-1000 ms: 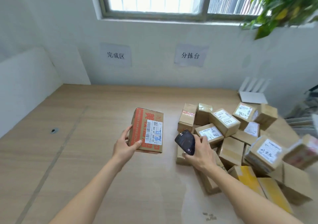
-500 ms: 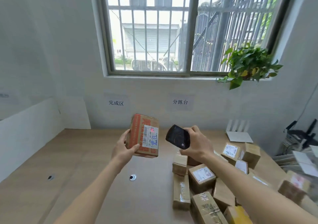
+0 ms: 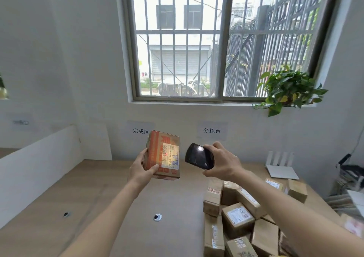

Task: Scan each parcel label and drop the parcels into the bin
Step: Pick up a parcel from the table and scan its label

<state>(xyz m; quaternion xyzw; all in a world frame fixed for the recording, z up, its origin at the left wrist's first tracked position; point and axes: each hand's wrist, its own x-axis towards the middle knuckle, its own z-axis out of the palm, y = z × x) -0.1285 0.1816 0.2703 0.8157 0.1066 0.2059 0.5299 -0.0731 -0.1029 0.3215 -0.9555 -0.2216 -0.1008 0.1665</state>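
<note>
Both hands are raised above the wooden table (image 3: 59,207) and each holds one item. Left hand (image 3: 140,171): fingers and thumb are curled round the lower left edge of a small cardboard parcel (image 3: 162,155), thumb across the front face near the bottom corner. The parcel is held upright and clear of the table, tilted slightly, with orange printing down its front. A white shipping label (image 3: 171,156) with a barcode and blue handwriting sits on the front face, turned toward the camera and toward the right hand. A small red spot of light shows on the label near the barcode.

Right hand (image 3: 221,162): fingers are wrapped round a black handheld scanner (image 3: 199,158), gripped from the right side. The scanner is just beside the parcel, at about the same height, without touching it; its glossy dark end points left toward the label.

Below the right forearm, a pile of cardboard boxes (image 3: 236,217) lies on the right part of the table, several showing white labels. A white router (image 3: 280,169) with upright antennas stands near the wall behind the pile. Two paper signs with Chinese characters (image 3: 211,130) are fixed to the wall beneath a barred window (image 3: 216,39). A green potted plant (image 3: 287,89) sits on the right end of the window sill. A white partition panel (image 3: 39,162) borders the left edge of the table.
</note>
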